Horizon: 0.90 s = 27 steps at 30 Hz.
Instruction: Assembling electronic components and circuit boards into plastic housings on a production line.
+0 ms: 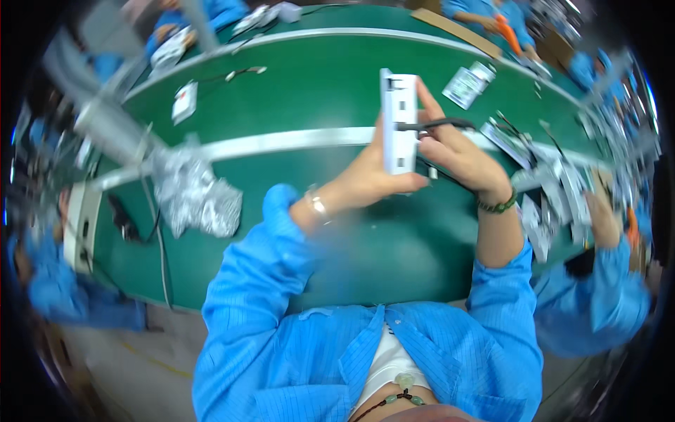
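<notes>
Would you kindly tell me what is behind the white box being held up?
Behind the white box, green table and a pale rail show beyond it; its far face and whatever it covers are hidden.

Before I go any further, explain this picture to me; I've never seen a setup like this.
There is no machine arm here: these are a person's bare hands, seen from a camera worn on the head, looking down. Its wide lens bends straight edges. The left hand holds a slim white casing; the right hand is at its side, by a dark cable. On the green work surface, a crumpled silvery bag lies to the left and metallic-looking parts to the right.
</notes>
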Tool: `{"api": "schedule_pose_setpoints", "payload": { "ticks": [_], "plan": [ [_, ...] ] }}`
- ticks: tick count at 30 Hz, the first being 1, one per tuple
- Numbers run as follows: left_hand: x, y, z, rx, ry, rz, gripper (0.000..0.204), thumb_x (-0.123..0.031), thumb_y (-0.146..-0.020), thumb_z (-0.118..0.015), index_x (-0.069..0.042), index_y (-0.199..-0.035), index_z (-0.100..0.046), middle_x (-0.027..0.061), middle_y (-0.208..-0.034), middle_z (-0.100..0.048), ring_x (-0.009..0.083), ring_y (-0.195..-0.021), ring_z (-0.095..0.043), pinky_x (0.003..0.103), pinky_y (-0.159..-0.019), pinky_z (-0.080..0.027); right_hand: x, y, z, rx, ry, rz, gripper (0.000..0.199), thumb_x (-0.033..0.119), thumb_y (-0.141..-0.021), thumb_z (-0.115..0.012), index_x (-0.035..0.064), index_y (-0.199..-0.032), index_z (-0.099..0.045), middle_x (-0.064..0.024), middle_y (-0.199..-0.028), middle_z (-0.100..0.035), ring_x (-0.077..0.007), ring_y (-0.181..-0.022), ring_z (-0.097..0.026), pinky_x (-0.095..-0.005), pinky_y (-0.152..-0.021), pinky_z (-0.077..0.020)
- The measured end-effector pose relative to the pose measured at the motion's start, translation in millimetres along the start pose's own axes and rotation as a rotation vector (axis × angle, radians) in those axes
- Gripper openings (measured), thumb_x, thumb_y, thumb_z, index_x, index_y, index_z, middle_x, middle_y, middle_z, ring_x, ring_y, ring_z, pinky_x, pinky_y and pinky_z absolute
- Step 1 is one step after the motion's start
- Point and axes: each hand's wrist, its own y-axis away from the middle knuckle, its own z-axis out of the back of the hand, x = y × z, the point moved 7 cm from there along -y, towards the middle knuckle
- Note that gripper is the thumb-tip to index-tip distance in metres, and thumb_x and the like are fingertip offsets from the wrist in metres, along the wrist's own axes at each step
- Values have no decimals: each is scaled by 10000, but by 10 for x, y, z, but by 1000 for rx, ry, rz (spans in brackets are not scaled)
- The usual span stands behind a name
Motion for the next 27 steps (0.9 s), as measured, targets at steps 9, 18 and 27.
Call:
{"api": "schedule_pose_setpoints", "payload": {
  "ticks": [9,18,27],
  "plan": [
    [50,220,-392,96,-43,304,663,-140,-657,-656,-12,-1201,-299,62,-1008,-467,159,-898,-478,300,-758,-424,551,77,485,-848,326,653,498,374,-889,-372,9,-622,-582,-55,-552,-513,-147,-528,-492,-253,-532,-395],
    [354,243,-273,-18,-219,250,492,-287,-658,-672,-23,-1011,-452,65,-855,-520,173,-746,-521,302,-646,-442,86,-277,114,-527,690,704,294,62,-694,-546,8,-975,-477,-53,-616,-571,-250,-533,-564,-342,-467,-456],
    [-172,243,-74,-198,-1059,-130,368,-283,-738,-591,63,-779,-473,179,-557,-541,344,-484,-548,391,-456,-444,142,-113,559,-782,35,350,533,348,-920,-268,8,-584,-502,-57,-501,-491,-110,-427,-458,-217,-429,-353]
  ]
}}
